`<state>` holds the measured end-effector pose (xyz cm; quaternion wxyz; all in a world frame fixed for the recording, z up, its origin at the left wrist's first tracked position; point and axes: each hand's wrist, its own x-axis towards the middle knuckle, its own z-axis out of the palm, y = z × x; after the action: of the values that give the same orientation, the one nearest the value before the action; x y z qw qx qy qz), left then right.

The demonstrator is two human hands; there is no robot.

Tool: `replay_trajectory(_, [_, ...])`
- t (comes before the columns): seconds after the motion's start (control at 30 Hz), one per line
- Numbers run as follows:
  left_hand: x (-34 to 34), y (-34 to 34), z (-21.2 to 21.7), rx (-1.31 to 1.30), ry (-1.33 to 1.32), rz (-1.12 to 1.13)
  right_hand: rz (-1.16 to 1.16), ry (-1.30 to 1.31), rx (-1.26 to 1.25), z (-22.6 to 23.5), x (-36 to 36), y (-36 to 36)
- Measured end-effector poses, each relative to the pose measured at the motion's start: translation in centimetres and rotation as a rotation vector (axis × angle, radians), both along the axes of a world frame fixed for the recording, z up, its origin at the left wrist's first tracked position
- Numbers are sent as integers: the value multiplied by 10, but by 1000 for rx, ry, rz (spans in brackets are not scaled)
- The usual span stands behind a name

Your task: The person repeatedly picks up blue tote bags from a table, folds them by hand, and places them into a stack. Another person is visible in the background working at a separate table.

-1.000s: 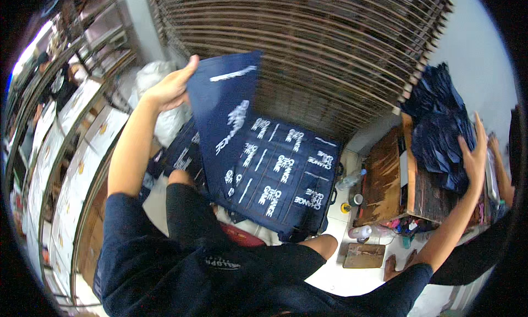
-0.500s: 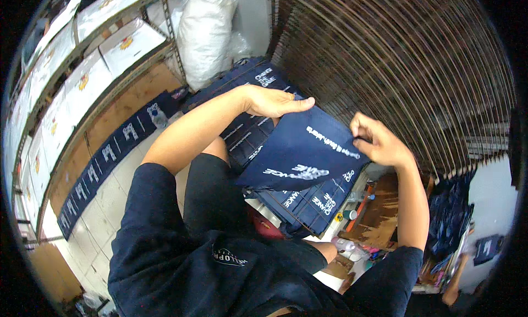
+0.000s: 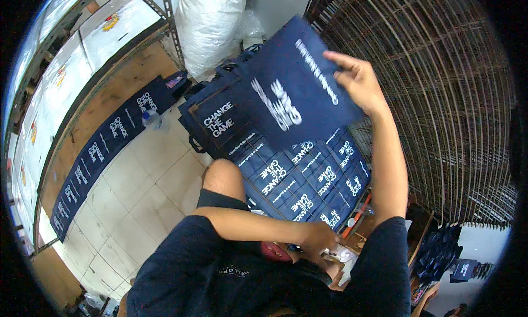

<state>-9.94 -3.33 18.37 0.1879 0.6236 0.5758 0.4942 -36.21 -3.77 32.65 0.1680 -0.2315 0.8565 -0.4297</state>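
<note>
My right hand (image 3: pixel 358 85) pinches the upper right edge of a navy fabric panel (image 3: pixel 324 105) with white print, its index finger stretched out. The panel is slanted and slightly blurred above a bed of similar navy printed pieces (image 3: pixel 286 177), covering part of them. My left hand (image 3: pixel 320 239) is low in front of my body, beside a crumpled white thing (image 3: pixel 345 256). Its fingers are dark and partly hidden, so I cannot make out whether it grips that. Left of the panel lies a navy printed piece (image 3: pixel 212 111), with dark strap loops at the pile's edge.
A tall rack of thin metal rods (image 3: pixel 429 86) rises on the right. Shelving with white packages (image 3: pixel 110 47) lines the left, above a row of navy printed pieces (image 3: pixel 93 152). A clear bottle (image 3: pixel 151 119) stands there on the tiles. A white sack (image 3: pixel 209 28) is behind.
My left hand has let go of the panel and dropped toward my lap. My right hand has moved up with the panel, which now shows more of its face, further back over the pile.
</note>
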Motion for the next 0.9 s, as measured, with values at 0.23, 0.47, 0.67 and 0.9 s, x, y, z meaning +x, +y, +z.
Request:
replay_trajectory(0.23, [-30, 24, -117, -618, 74, -145, -541, -18, -432, -234, -90, 38])
replay_trajectory(0.47, [-25, 49, -141, -204, -144, 70, -857, -14, -423, -412, -137, 60])
replay_trajectory(0.67, [-28, 57, -156, -150, -167, 97, -945, 192, 62, -484, -162, 92])
replay_trajectory(0.9, [-27, 61, -159, -148, -174, 96, -1069, 86, 115, -504, -167, 97])
